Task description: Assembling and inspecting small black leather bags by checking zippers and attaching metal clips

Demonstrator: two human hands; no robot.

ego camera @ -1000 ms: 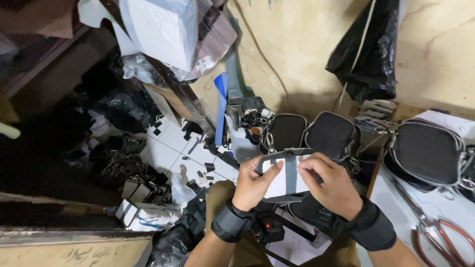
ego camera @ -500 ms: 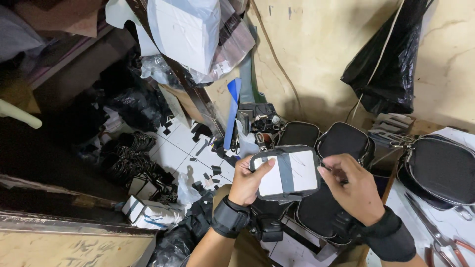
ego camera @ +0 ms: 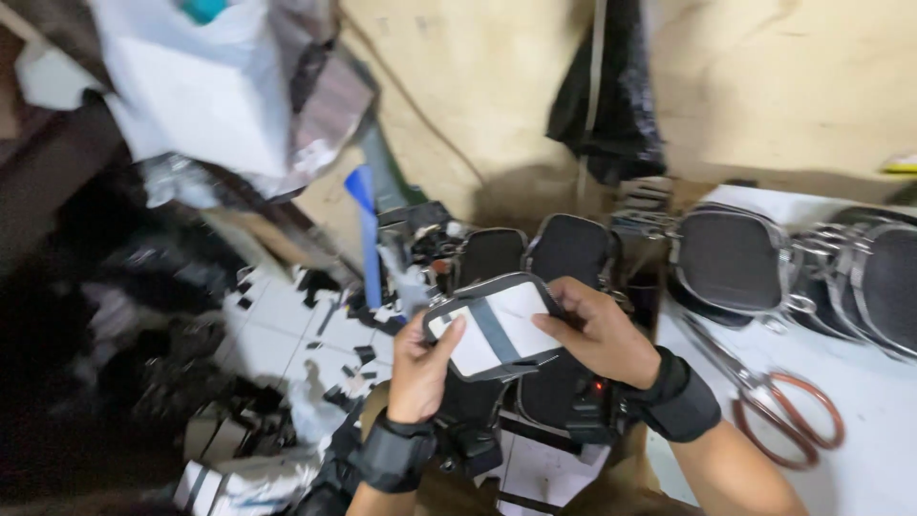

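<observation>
Both hands grip white pouch panel (ego camera: 497, 328) btwn them: left hand (ego camera: 420, 368) lower-left, right hand (ego camera: 600, 334) right edge.

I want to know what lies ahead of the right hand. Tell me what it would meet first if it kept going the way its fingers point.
The right hand points left across the white panel it holds. Going on, it would likely meet the left hand thumb first, though depth is unclear.

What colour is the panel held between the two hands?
The panel is white with a grey centre stripe and dark edging, held by the left hand and right hand; head view.
</observation>
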